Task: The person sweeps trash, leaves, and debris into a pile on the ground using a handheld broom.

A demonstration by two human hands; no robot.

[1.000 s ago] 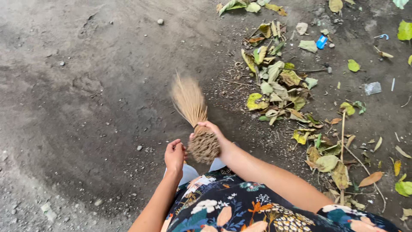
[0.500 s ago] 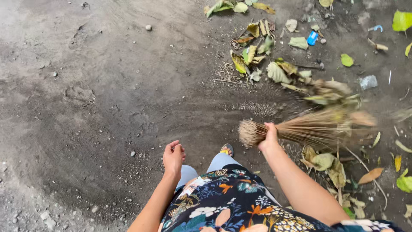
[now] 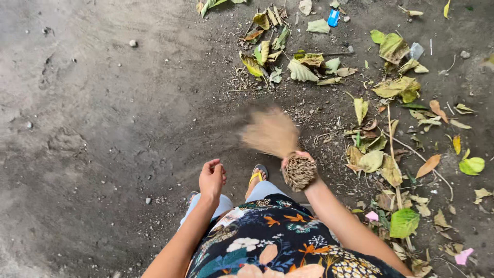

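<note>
Straw-coloured and stiff, the bundled broom point(image 3: 280, 146) sits in the right hand point(image 3: 303, 170), whose fingers wrap shut around its bound butt; the bristle end is blurred, pointing up-left over bare dirt ground point(image 3: 113, 113). The left hand point(image 3: 211, 178) hangs loosely curled near the knee, holding nothing. Fallen leaves point(image 3: 381, 128) lie scattered to the right, near a blue scrap point(image 3: 333, 17) at the top. Sweeping well here likely means keeping the bristles low and angled, using short firm strokes toward the leaf patch, and keeping clear of the sandalled foot point(image 3: 257, 175).
</note>
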